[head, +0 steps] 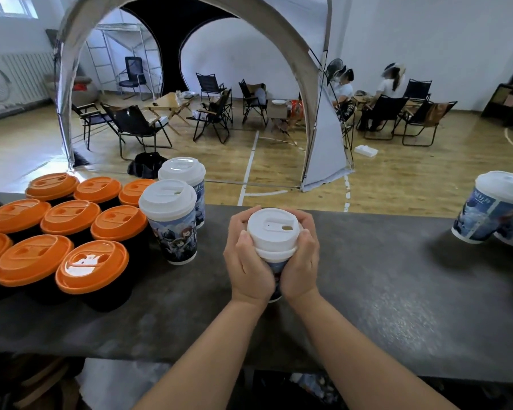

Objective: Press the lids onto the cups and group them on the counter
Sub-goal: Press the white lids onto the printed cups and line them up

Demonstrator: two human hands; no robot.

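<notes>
A printed paper cup (pixel 274 272) stands mid-counter with a white lid (pixel 273 232) on top. My left hand (pixel 246 261) and my right hand (pixel 301 258) wrap the cup from both sides, thumbs resting on the lid's rim. Two more lidded printed cups stand left of it: a near one (pixel 172 223) and one behind (pixel 184 179). At the far left sit several black cups with orange lids (pixel 92 266), packed together. Two printed cups with white lids (pixel 492 208) stand at the right edge.
The dark grey counter (pixel 382 291) runs across the view, its far edge dropping to a wooden floor. Beyond stand a tent arch (pixel 317 84), folding chairs, small tables and two seated people.
</notes>
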